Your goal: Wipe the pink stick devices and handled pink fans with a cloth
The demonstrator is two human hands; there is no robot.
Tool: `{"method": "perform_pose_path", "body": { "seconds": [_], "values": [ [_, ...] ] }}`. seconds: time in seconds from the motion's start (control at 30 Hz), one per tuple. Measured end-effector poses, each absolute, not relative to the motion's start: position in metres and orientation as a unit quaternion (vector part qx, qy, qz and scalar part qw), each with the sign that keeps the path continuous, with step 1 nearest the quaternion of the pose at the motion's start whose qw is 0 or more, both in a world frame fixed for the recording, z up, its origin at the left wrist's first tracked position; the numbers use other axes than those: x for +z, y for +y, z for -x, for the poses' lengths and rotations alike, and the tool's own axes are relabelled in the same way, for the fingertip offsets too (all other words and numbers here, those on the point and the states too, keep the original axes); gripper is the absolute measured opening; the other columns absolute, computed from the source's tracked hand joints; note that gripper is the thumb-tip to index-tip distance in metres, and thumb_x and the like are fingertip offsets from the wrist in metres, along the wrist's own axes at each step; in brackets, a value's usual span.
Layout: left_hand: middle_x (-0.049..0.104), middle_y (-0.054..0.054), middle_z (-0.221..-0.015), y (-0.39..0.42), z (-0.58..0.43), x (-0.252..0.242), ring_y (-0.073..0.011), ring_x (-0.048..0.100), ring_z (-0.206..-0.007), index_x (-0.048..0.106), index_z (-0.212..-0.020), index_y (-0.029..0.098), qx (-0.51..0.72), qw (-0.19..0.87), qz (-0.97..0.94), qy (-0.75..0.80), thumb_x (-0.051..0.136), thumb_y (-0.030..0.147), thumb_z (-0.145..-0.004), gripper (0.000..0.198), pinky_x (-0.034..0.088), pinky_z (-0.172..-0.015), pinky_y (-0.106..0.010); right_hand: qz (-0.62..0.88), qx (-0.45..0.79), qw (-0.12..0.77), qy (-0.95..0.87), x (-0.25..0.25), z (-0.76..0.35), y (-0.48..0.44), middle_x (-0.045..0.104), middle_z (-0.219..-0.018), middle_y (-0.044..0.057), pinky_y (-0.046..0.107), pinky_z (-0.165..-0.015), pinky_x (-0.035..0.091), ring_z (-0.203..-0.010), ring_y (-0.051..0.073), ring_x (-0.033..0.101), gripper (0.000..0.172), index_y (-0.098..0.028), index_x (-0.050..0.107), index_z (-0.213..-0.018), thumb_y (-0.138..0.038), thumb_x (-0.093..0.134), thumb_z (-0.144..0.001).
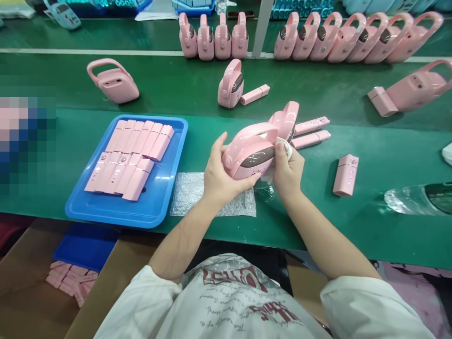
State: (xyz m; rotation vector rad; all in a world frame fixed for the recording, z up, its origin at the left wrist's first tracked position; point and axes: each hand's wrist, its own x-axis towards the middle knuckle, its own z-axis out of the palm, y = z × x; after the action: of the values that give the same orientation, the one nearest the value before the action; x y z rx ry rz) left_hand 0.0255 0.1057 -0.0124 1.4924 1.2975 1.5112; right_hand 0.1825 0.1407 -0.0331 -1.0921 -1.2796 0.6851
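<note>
Head view is showing the green worktop point(353, 226), the blue tray point(160, 188) lying at nine o'clock from my hold, bubble wrap point(187, 193) at six. My left fingers point(219, 146) are gripping the pink handled case point(245, 147), with a second case point(281, 121) sitting behind it at one o'clock. My right fingers point(281, 155) are pinching a white cloth point(289, 151) against the held case's three-o'clock end. I am judging that steady left support and light, even cloth pressure are suiting its glossy shell.
</note>
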Motion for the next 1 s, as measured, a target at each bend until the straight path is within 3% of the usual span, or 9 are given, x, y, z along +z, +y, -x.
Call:
{"method": "perform_pose_path", "body": {
  "seconds": [0.1, 0.23, 0.33, 0.47, 0.57, 0.63, 0.8, 0.9, 1.0],
  "values": [
    [0.059, -0.007, -0.126, 0.110, -0.024, -0.012, -0.0298, 0.057, -0.118, 0.049, -0.127, 0.028, 0.617, 0.307, -0.531, 0.492, 0.092, 0.040, -0.045, 0.093, 0.048, -0.102, -0.043, 0.417, 0.178, 0.597, -0.662, -0.036, -0.176, 0.130, 0.063, -0.131, 0.006, 0.048, -0.110, 0.044, -0.130, 0.029, 0.054, 0.047, -0.026, 0.058, -0.134, -0.050, 0.045, -0.096],
    [0.063, -0.007, -0.119, 0.118, -0.021, -0.010, -0.0279, 0.062, -0.111, 0.053, -0.117, 0.024, 0.653, 0.423, -0.437, 0.450, 0.092, 0.039, -0.047, 0.082, 0.052, -0.096, -0.040, 0.276, 0.048, 0.543, -0.792, -0.042, -0.175, 0.128, 0.058, -0.138, 0.004, 0.048, -0.113, 0.042, -0.134, 0.029, 0.050, 0.050, -0.034, 0.042, -0.146, -0.038, 0.047, -0.096],
    [0.068, -0.006, -0.112, 0.122, -0.020, -0.006, -0.0288, 0.064, -0.107, 0.057, -0.113, 0.022, 0.656, 0.547, -0.339, 0.395, 0.087, 0.045, -0.051, 0.072, 0.056, -0.089, -0.039, 0.298, 0.072, 0.581, -0.754, -0.045, -0.176, 0.130, 0.056, -0.141, 0.004, 0.048, -0.111, 0.044, -0.134, 0.029, 0.050, 0.050, -0.034, 0.040, -0.148, -0.035, 0.044, -0.098],
    [0.069, -0.005, -0.111, 0.122, -0.019, 0.004, -0.0302, 0.063, -0.109, 0.059, -0.118, 0.023, 0.588, 0.687, -0.211, 0.372, 0.058, 0.064, -0.075, 0.059, 0.059, -0.079, -0.039, 0.325, 0.156, 0.592, -0.721, -0.045, -0.172, 0.128, 0.046, -0.149, 0.007, 0.047, -0.113, 0.041, -0.144, 0.029, 0.036, 0.057, -0.029, 0.029, -0.153, -0.045, 0.037, -0.099],
    [0.069, -0.006, -0.111, 0.121, -0.019, 0.008, -0.0282, 0.065, -0.104, 0.058, -0.124, 0.024, 0.549, 0.731, -0.146, 0.379, 0.047, 0.066, -0.081, 0.061, 0.059, -0.072, -0.037, 0.323, 0.182, 0.590, -0.718, -0.043, -0.168, 0.125, 0.034, -0.157, 0.006, 0.049, -0.118, 0.032, -0.149, 0.030, 0.023, 0.064, -0.029, 0.021, -0.155, -0.051, 0.039, -0.097],
    [0.069, -0.006, -0.111, 0.120, -0.021, 0.007, -0.0270, 0.066, -0.101, 0.059, -0.124, 0.024, 0.532, 0.745, -0.128, 0.383, 0.049, 0.066, -0.081, 0.061, 0.059, -0.070, -0.035, 0.340, 0.172, 0.586, -0.715, -0.042, -0.170, 0.126, 0.031, -0.159, 0.005, 0.049, -0.120, 0.029, -0.149, 0.029, 0.023, 0.061, -0.032, 0.019, -0.155, -0.047, 0.037, -0.099],
    [0.070, -0.005, -0.112, 0.118, -0.036, 0.001, -0.0228, 0.067, -0.100, 0.061, -0.123, 0.023, 0.524, 0.757, -0.113, 0.374, 0.053, 0.062, -0.082, 0.056, 0.058, -0.074, -0.030, 0.337, 0.024, 0.548, -0.765, -0.044, -0.176, 0.128, 0.040, -0.153, 0.007, 0.053, -0.119, 0.028, -0.145, 0.031, 0.033, 0.058, -0.031, 0.023, -0.154, -0.041, 0.037, -0.099],
    [0.073, -0.007, -0.104, 0.118, -0.039, 0.001, -0.0226, 0.068, -0.102, 0.060, -0.124, 0.018, 0.521, 0.768, -0.107, 0.356, 0.043, 0.062, -0.086, 0.061, 0.059, -0.081, -0.031, 0.291, -0.037, 0.451, -0.843, -0.049, -0.174, 0.125, 0.061, -0.135, 0.008, 0.057, -0.121, 0.020, -0.136, 0.030, 0.047, 0.050, -0.029, 0.040, -0.147, -0.039, 0.041, -0.098],
    [0.074, -0.010, -0.092, 0.118, -0.031, 0.000, -0.0261, 0.069, -0.101, 0.063, -0.121, 0.016, 0.489, 0.786, -0.167, 0.338, 0.035, 0.072, -0.081, 0.074, 0.059, -0.084, -0.037, 0.204, -0.051, 0.399, -0.893, -0.052, -0.167, 0.121, 0.070, -0.118, 0.002, 0.054, -0.124, 0.016, -0.134, 0.024, 0.050, 0.037, -0.031, 0.058, -0.130, -0.029, 0.045, -0.096]
  ]
}}
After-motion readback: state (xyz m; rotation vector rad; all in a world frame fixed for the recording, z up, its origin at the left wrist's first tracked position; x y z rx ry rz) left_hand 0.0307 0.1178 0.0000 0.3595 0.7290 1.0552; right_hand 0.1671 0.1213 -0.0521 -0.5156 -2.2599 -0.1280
